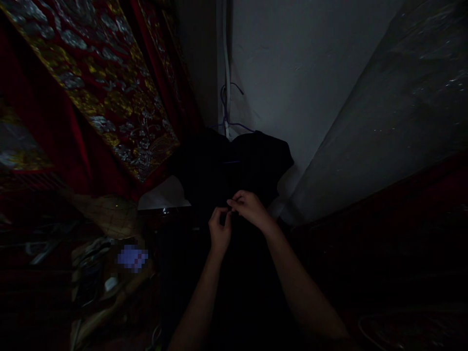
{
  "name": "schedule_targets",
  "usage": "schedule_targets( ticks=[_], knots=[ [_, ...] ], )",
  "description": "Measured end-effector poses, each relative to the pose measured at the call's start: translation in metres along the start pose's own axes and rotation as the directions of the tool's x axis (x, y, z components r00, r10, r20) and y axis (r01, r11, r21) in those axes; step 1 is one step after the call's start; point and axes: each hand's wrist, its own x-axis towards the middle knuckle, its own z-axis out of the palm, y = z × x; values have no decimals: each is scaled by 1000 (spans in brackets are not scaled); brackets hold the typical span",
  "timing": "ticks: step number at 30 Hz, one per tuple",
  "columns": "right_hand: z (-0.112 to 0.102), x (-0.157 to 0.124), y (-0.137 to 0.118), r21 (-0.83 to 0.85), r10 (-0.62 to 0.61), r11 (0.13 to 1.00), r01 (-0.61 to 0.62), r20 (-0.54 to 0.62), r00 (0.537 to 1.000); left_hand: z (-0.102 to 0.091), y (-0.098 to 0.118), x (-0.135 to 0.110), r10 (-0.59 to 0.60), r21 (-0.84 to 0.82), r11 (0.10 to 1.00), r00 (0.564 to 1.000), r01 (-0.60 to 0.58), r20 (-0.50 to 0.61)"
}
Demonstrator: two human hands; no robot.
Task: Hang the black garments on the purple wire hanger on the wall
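A black garment (256,158) hangs on a thin purple hanger (239,126) against the wall. Both my hands are at the front of it, below the neckline, close together. My left hand (220,229) has its thumb and forefinger pinched at the dark cloth. Just above and to the right, my right hand (248,207) is also closed in a pinch, its fingertips almost meeting the left ones. The scene is very dark, so whatever small part lies between the fingertips cannot be made out.
Red cloth with gold and silver embroidery (120,92) hangs at upper left. A pale pipe (225,48) runs down the wall (300,58) behind the hanger. Shiny clear plastic sheeting (409,97) covers the right side. Blurred clutter, including a small white object (110,283), lies at lower left.
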Motion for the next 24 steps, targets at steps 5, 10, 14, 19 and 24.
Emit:
schedule_targets(
  ticks=[5, 10, 14, 19, 24],
  knots=[
    [17, -15, 39, -69, -98, 994, 86, -199, 975, 2, 4, -6, 1, -18, 1000, 1000, -1, 6],
    [16, -17, 44, -118, -66, 992, 51, -128, 990, 3, 4, -8, -23, -28, 999, 1000, 23, -1],
    [13, -19, 37, 59, 4, 998, -4, 6, 1000, 2, 0, -8, -29, -11, 1000, 1000, 29, -3],
    [2, -2, 0, 319, 153, 935, -154, 30, 988, 4, 0, -7, -6, 73, 997, 1000, 4, 24],
    [-24, 55, -81, 386, -45, 916, 107, -167, 985, 16, -12, -5, 58, 200, 977, 995, -72, 75]
  ],
)
